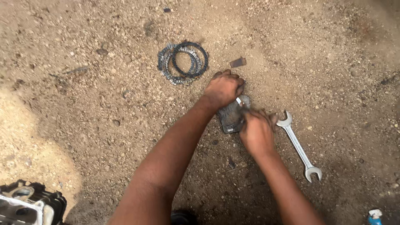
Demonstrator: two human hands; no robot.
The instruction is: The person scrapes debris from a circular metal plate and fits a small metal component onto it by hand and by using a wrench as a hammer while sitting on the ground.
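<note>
1. Two hands are seen low over gravelly dirt ground [83,125]. The left hand [224,88] is pressed, fingers curled, on the far end of a dark flat plate [228,116]; the right hand [257,132] is closed at the plate's near right edge, blurred.
2. One small silvery metal part [243,101] shows between the two hands, at the plate's top. Whether it is gripped by either hand cannot be told.
3. One dark flat plate is counted, lying on the ground under and between the hands, just left of the spanner.
4. One double open-ended spanner [298,146] is counted, lying untouched on the dirt just beside the right hand.
5. One stack of dark toothed rings [183,62] is laid out beyond the left hand; at least three rings can be made out, the exact count hidden by overlap.
6. One small brown scrap [238,62] lies near the rings; one finned engine part [29,204] sits at the lower left corner.
7. As a judgement: the rings are already out and set aside, while handling of the plate and silvery part appears in hand, not finished.
</note>
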